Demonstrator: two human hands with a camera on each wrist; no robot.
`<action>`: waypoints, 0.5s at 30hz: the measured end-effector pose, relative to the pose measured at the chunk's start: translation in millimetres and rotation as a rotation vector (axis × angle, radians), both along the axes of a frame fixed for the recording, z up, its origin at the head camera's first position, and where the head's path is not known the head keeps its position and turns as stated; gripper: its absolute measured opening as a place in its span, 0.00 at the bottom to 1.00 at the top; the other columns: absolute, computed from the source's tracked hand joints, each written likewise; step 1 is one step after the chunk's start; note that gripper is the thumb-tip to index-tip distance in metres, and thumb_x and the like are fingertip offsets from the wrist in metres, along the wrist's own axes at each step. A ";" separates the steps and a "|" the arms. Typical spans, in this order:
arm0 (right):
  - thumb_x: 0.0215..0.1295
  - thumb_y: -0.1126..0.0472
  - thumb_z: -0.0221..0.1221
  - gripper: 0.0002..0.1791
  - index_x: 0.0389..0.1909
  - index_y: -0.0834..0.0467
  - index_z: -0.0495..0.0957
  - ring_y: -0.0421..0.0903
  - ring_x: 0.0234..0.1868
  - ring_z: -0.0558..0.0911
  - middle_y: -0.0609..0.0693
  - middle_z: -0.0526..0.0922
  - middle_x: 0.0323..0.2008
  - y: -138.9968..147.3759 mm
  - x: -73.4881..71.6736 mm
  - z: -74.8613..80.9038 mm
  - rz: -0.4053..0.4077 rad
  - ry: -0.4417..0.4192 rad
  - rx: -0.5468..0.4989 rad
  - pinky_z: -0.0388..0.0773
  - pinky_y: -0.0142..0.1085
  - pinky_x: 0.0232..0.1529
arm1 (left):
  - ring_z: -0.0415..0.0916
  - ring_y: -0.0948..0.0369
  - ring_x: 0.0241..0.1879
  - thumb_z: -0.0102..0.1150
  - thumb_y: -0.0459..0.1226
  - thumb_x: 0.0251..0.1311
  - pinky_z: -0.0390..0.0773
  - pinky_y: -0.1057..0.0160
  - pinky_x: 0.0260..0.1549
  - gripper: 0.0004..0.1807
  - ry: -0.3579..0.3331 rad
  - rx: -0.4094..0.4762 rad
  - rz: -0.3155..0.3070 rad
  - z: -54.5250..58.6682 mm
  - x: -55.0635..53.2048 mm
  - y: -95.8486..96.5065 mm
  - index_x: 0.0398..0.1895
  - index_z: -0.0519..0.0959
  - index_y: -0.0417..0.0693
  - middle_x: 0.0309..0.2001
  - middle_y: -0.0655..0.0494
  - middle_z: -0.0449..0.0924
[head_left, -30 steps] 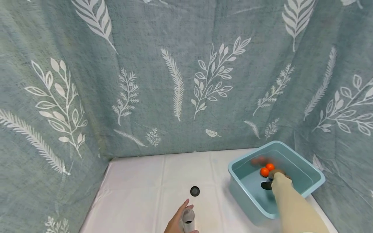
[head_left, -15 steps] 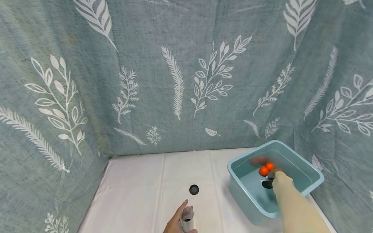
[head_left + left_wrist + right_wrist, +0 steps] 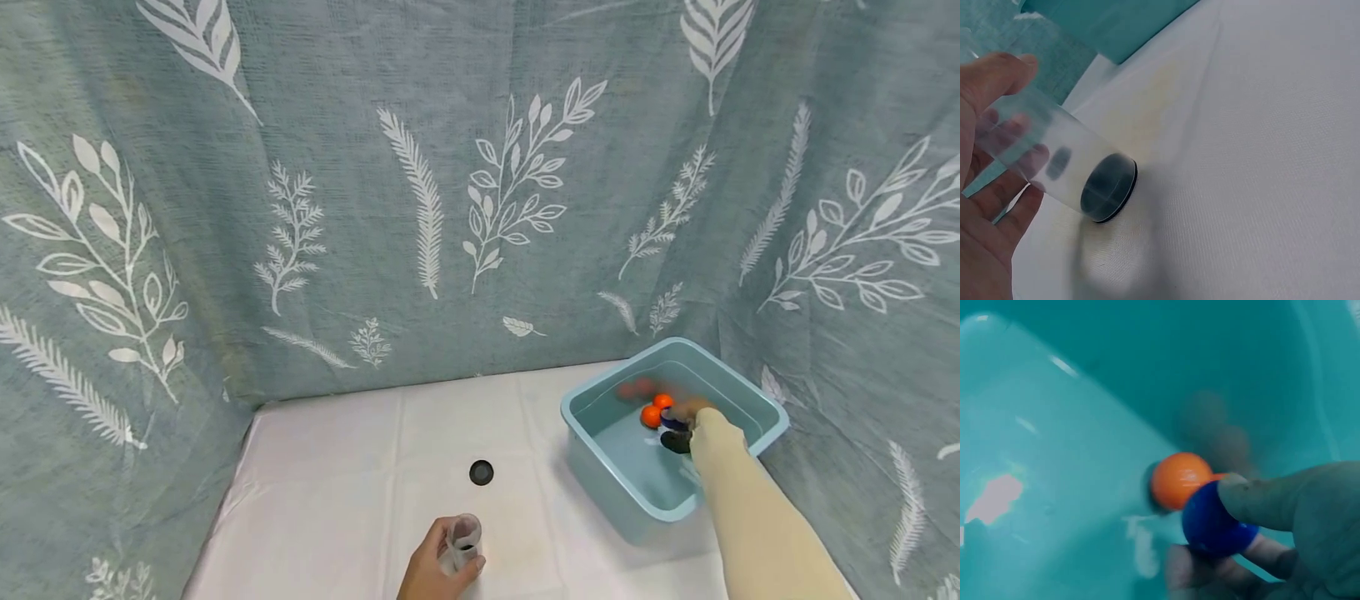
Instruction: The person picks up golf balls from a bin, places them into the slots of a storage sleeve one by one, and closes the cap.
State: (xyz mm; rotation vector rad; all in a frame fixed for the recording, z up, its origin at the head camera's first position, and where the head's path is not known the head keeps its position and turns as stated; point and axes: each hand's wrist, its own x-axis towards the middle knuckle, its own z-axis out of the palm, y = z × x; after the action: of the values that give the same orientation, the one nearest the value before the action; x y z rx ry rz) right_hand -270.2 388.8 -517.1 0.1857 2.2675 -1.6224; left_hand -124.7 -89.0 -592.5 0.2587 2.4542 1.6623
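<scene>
My left hand [image 3: 437,565] grips a clear plastic cylinder [image 3: 465,537] above the white table. The left wrist view shows the cylinder's black end [image 3: 1109,187] pointing down toward the cloth, with thumb and fingers on opposite sides of its wall. Inside the blue-green bin [image 3: 613,473] at the right, my right hand [image 3: 692,410] pinches a blue ball [image 3: 1213,522] between thumb and fingers. Two orange balls [image 3: 651,416] lie on the bin floor by that hand; one orange ball [image 3: 1180,480] shows plainly behind the blue one in the right wrist view.
A round black cap [image 3: 482,472] lies on the white tablecloth [image 3: 322,492], left of the bin. Close to the right hand is a dark object [image 3: 676,442], its kind unclear. Grey-green leaf-patterned curtains [image 3: 442,208] enclose the table at the back and sides.
The head view has turned slightly to the right. In the bin, the blue ball has come into clear sight in my right hand. My left hand still grips the cylinder.
</scene>
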 end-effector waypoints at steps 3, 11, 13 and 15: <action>0.69 0.63 0.56 0.27 0.69 0.51 0.74 0.47 0.58 0.72 0.51 0.70 0.70 23.8 -18.1 -12.9 0.308 0.150 -0.050 0.74 0.35 0.42 | 0.74 0.39 0.61 0.72 0.44 0.59 0.73 0.37 0.59 0.29 0.001 0.003 0.014 -0.9 -1.7 1.7 0.59 0.72 0.44 0.56 0.46 0.80; 0.79 0.62 0.52 0.18 0.60 0.70 0.75 0.39 0.22 0.71 0.49 0.79 0.34 -16.6 8.0 54.4 -0.020 -0.096 0.009 0.71 0.28 0.25 | 0.74 0.37 0.60 0.73 0.44 0.58 0.74 0.38 0.59 0.28 0.020 -0.006 0.033 2.1 -3.3 -0.3 0.58 0.73 0.44 0.57 0.43 0.79; 0.79 0.63 0.51 0.20 0.61 0.74 0.70 0.39 0.23 0.71 0.48 0.78 0.33 -23.3 13.4 63.2 -0.034 -0.082 -0.021 0.73 0.27 0.27 | 0.74 0.37 0.60 0.73 0.45 0.59 0.74 0.38 0.58 0.28 0.025 -0.011 0.033 4.8 -2.9 0.4 0.58 0.73 0.45 0.58 0.43 0.78; 0.80 0.63 0.50 0.22 0.63 0.77 0.66 0.39 0.26 0.71 0.49 0.78 0.37 -27.0 17.4 68.4 -0.013 -0.047 -0.046 0.74 0.27 0.29 | 0.74 0.37 0.60 0.73 0.47 0.59 0.75 0.38 0.58 0.29 0.026 -0.022 0.036 8.2 -2.5 1.0 0.58 0.74 0.45 0.58 0.44 0.78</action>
State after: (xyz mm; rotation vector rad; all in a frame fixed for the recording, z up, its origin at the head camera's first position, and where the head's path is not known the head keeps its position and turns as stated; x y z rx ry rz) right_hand -252.8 361.8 -448.7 0.2253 2.1969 -1.6574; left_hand -127.2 -88.0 -584.4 0.2365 2.5087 1.6556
